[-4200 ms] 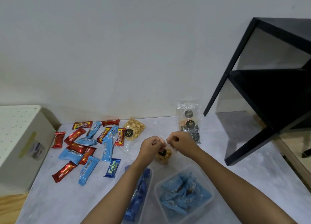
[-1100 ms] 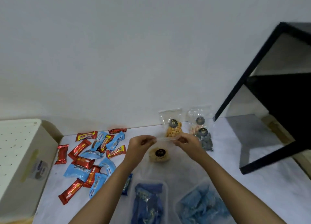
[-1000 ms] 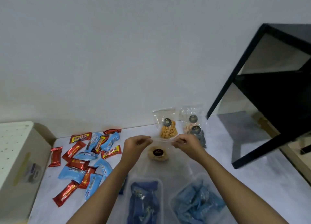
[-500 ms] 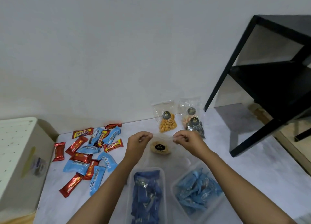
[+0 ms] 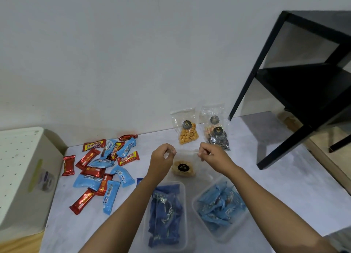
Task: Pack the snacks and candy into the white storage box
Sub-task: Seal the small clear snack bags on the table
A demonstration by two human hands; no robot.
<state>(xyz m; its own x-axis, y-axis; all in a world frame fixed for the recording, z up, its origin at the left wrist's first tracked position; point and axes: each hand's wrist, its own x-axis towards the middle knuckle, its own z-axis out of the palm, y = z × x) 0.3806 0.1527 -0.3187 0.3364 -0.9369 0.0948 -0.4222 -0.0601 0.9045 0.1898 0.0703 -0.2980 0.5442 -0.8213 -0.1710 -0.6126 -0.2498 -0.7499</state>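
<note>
Left hand point(image 5: 161, 156) and right hand point(image 5: 212, 156) each pinch a top corner of the clear snack bag point(image 5: 183, 169), held above the bench point(image 5: 266, 176).

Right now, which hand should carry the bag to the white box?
Probably the left hand. Both pinch the bag, but the white box stands on the left; the right hand would cross over.
</note>
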